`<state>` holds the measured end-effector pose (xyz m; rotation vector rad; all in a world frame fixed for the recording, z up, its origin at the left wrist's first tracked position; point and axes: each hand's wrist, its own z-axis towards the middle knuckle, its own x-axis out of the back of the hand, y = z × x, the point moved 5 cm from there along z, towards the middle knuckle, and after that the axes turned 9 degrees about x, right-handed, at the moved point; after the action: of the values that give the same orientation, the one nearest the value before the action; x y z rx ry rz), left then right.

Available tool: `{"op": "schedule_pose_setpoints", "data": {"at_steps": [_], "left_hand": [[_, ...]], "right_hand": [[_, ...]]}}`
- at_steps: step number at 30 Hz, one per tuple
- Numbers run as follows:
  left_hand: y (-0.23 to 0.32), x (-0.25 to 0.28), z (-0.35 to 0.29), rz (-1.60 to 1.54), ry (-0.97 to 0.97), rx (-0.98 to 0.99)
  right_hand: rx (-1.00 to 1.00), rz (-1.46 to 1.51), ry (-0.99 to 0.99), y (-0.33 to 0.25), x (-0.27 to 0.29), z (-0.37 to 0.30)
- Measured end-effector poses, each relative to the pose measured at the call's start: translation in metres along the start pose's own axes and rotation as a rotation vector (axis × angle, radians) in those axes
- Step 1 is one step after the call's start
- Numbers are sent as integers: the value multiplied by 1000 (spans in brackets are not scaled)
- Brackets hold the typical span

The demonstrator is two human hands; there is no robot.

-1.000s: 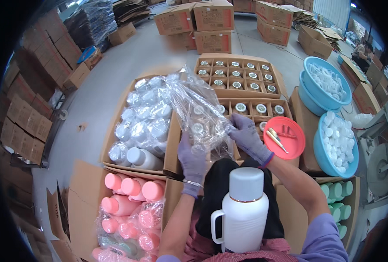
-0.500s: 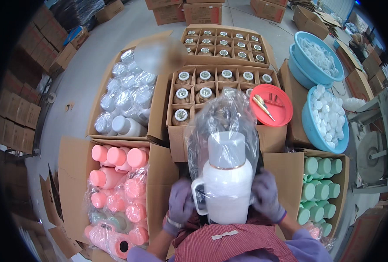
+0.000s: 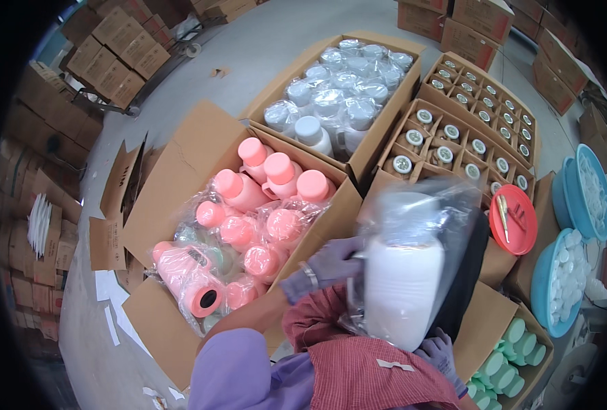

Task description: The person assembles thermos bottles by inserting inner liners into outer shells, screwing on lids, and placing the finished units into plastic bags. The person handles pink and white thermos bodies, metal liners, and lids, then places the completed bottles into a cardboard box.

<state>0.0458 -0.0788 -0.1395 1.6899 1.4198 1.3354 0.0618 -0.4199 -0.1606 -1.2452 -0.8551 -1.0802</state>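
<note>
A white thermos jug [image 3: 404, 290] with a grey cap, inside a clear plastic bag [image 3: 453, 205], is tilted slightly in front of my lap and blurred by motion. My left hand [image 3: 327, 265], in a grey-purple glove, is closed around its handle through the bag. At the jug's lower right, my gloved right hand [image 3: 440, 355] bears against the base with fingers bent, some hidden. Left of the jug is an open carton [image 3: 348, 219] of pink thermos jugs [image 3: 283, 224], several of them bagged.
Behind it, another carton [image 3: 412, 85] holds bagged grey-capped jugs [image 3: 327, 102]. Divided cartons of glass liners [image 3: 443, 154] stand at the right, with a red dish [image 3: 520, 239] of tools. Blue basins [image 3: 540, 301] hold white parts. Green jugs [image 3: 501, 372] fill a carton at lower right.
The view has swung left, toward the pink and grey-capped jugs. My left hand has gone onto the jug's handle; my right hand has dropped from its side to the base.
</note>
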Motion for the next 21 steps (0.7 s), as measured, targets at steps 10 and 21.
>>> {"op": "schedule_pose_setpoints", "data": {"at_steps": [10, 21], "left_hand": [[-171, 85, -122, -1747, 551, -190], [-266, 199, -70, -610, 1078, 254]], "right_hand": [[191, 73, 318, 51, 3, 322], [38, 161, -26, 108, -11, 294]]}}
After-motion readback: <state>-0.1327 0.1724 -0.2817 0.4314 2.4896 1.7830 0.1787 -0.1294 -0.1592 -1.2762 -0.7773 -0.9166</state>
